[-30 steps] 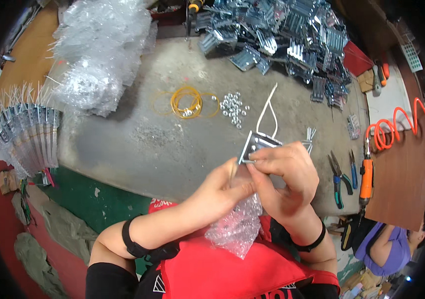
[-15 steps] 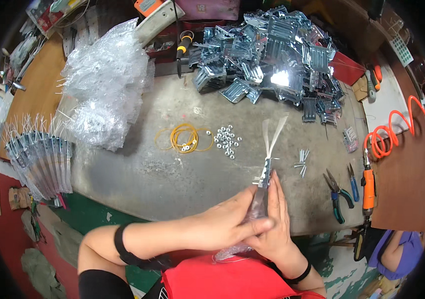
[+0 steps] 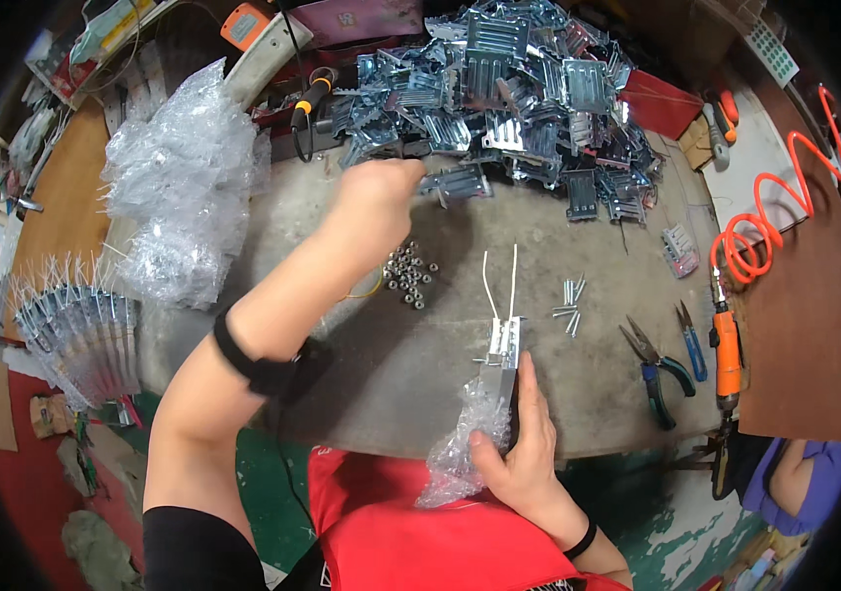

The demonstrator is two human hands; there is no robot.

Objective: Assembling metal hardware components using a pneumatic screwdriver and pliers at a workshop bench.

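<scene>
My left hand (image 3: 378, 202) is stretched to the front edge of a heap of shiny slotted metal brackets (image 3: 499, 44). Its fingers are closed at the end of one loose metal bracket (image 3: 460, 183), though the fingertips are partly hidden. Low in the middle, my right hand (image 3: 529, 448) grips a flat grey part wrapped in bubble wrap (image 3: 468, 438), thumb across the wrap and fingers along its right side. From the part's upper end, with a metal fitting (image 3: 504, 340), two white wires (image 3: 513, 281) stick up.
Small round nuts (image 3: 407, 276) lie beside my left forearm. Screws (image 3: 572, 305), pliers (image 3: 652, 369) and an orange power screwdriver (image 3: 728, 355) with a coiled hose are on the right. Bubble-wrap pieces (image 3: 179, 187) and a fan of wired parts (image 3: 85, 340) are on the left.
My left hand has let go of the wrapped part and reached up and away to the brackets. My right hand still holds the part. The left forearm now covers most of the yellow rubber bands.
</scene>
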